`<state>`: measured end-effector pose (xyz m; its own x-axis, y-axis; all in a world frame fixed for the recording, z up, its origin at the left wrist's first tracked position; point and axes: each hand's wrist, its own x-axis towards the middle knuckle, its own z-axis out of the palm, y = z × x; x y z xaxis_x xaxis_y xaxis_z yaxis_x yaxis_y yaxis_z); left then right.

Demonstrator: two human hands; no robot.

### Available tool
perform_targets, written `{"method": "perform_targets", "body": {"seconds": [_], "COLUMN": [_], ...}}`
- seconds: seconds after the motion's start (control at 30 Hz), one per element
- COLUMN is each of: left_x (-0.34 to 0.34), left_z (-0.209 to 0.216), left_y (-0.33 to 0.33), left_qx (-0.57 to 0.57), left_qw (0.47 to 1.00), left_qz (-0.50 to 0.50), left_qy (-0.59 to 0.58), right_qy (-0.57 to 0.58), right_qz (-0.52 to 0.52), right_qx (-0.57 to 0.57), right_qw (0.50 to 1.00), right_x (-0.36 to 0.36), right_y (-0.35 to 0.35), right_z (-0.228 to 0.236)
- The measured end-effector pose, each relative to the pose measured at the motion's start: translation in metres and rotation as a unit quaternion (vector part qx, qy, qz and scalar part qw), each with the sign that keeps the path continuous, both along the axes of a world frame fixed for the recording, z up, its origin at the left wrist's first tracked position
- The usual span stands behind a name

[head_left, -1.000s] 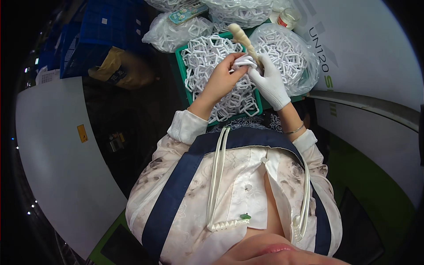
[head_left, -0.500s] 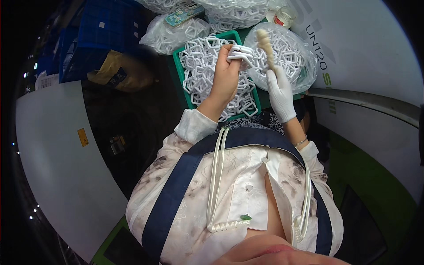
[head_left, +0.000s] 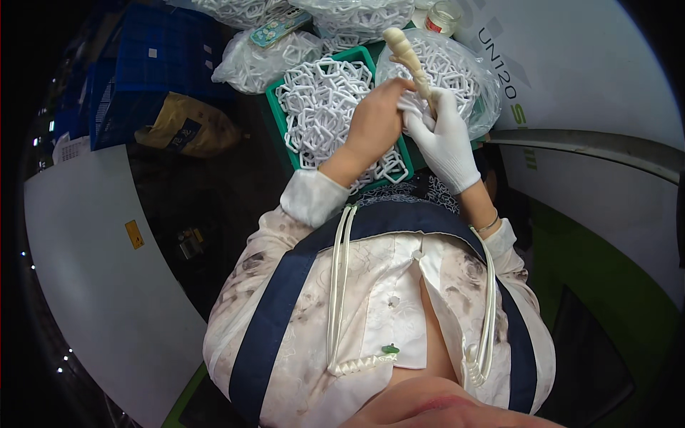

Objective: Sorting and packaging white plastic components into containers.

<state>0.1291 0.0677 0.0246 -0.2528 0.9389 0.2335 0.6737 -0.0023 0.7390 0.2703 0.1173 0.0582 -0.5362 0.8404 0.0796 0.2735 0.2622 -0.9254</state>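
Observation:
My bare left hand (head_left: 377,118) is closed, its fingertips meeting my right hand above the right side of a green tray. The white angular plastic links it holds are mostly hidden between the hands. My right hand (head_left: 446,146), in a white knit glove, is closed around a slim tool (head_left: 405,53) with a lumpy, cream-coloured wrapped handle pointing up and away; its working end is hidden. Beneath the hands, the green tray (head_left: 280,128) is heaped with loose white plastic links (head_left: 321,100).
Right of the tray lies an open clear bag (head_left: 489,93) of white links. Further bags (head_left: 250,64) stand behind, one under a patterned phone-like case (head_left: 280,28). A glass jar (head_left: 444,18) is at the back. Blue crates (head_left: 164,64) and a brown sack (head_left: 189,128) sit left; a pale machine panel (head_left: 571,71) rises right.
My left hand has moved right and turned, bringing the links against my gloved hand. The tool has tilted leftward, and the right hand has closed in toward the left.

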Motion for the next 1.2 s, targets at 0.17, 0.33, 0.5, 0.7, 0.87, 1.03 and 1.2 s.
{"method": "perform_targets", "body": {"seconds": [0.17,0.33,0.5,0.7,0.87,1.03,1.2], "left_x": [-0.009,0.0,0.019,0.017,0.017,0.018,0.021], "left_z": [-0.02,-0.008,-0.006,-0.025,-0.016,-0.005,-0.009], "left_y": [0.014,0.011,0.01,0.0,0.004,0.0,0.0], "left_qx": [0.006,-0.02,-0.05,-0.021,-0.055,-0.024,-0.029], "left_qw": [0.858,0.539,0.48,0.316,0.406,0.436,0.449], "left_qz": [0.04,-0.085,-0.166,-0.201,-0.137,-0.196,-0.104], "left_qy": [-0.512,-0.837,-0.86,-0.927,-0.902,-0.878,-0.887], "right_qy": [-0.101,0.027,-0.001,0.103,0.047,0.079,0.028], "right_qz": [0.052,-0.044,0.036,-0.048,-0.011,-0.053,0.021], "right_qx": [-0.047,-0.114,-0.121,-0.124,-0.12,-0.15,-0.132], "right_qw": [0.992,0.992,0.992,0.986,0.992,0.984,0.991], "right_x": [0.02,0.029,0.015,0.014,0.013,0.008,0.006], "right_y": [-0.011,-0.006,-0.006,0.0,-0.007,-0.004,-0.015], "right_z": [-0.016,-0.009,0.021,0.008,0.013,0.01,0.017]}}
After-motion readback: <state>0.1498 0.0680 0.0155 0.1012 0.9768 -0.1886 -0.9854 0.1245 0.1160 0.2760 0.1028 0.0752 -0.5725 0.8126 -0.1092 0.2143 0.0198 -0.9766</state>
